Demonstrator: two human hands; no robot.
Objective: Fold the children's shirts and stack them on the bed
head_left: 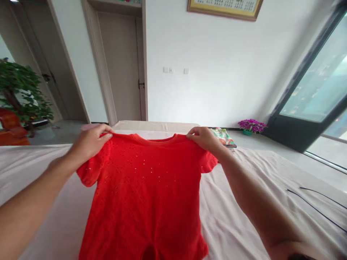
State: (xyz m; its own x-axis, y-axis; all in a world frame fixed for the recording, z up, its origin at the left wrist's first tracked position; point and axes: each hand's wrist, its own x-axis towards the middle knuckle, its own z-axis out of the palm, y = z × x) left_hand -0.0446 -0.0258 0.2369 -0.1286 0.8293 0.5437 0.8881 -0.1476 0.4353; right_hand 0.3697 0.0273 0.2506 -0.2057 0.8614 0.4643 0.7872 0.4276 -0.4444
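A red short-sleeved shirt [151,173] with small cut-out holes hangs stretched between my two hands, neckline at the top. My left hand [94,139] pinches its left shoulder, near the sleeve. At the opposite shoulder, my right hand [203,138] grips the cloth between thumb and fingers. Light shows through several holes across the chest. The hem gathers toward the middle at the bottom of the view, where part of it runs out of frame.
A pale sheet [244,206] covers the surface below. Folded patterned cloth [223,136] lies beyond my right hand. Dark cords [316,206] cross the sheet at right. Purple flowers in a green pot [248,128] stand on the floor near a glass door [311,83]; a leafy plant [21,90] is at left.
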